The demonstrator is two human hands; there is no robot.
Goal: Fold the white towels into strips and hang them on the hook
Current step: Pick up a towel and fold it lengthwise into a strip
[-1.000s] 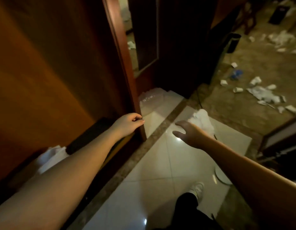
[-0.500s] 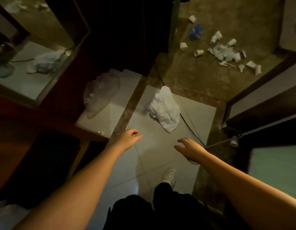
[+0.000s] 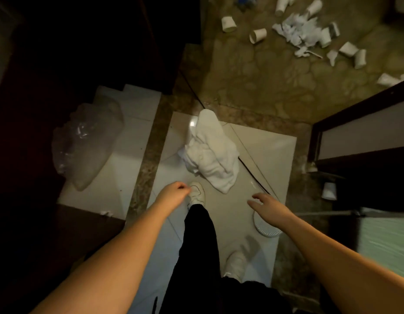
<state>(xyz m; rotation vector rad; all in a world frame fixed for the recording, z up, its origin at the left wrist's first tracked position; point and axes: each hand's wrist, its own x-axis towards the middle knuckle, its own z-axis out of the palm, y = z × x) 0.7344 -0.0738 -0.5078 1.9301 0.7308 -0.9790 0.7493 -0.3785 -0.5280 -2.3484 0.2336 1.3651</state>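
Observation:
A crumpled white towel [image 3: 211,152] lies in a heap on the pale floor tiles [image 3: 271,152], straight ahead of my feet. My left hand [image 3: 173,191] hangs below and left of the towel with its fingers loosely curled and nothing in it. Out to the right, my right hand [image 3: 267,206] reaches forward with fingers spread, a short way from the towel's lower right edge and not touching it. No hook is in view.
A clear plastic bag [image 3: 87,143] lies on the tiles at left beside dark wooden furniture. Paper cups and crumpled tissue [image 3: 298,30] litter the brown floor at the top right. A black cable [image 3: 253,173] runs past the towel. A round drain cover [image 3: 264,225] sits under my right wrist.
The view has tilted down and moved closer to the towel. My left foot has stepped forward near it. Both hands stay empty, now nearer the towel.

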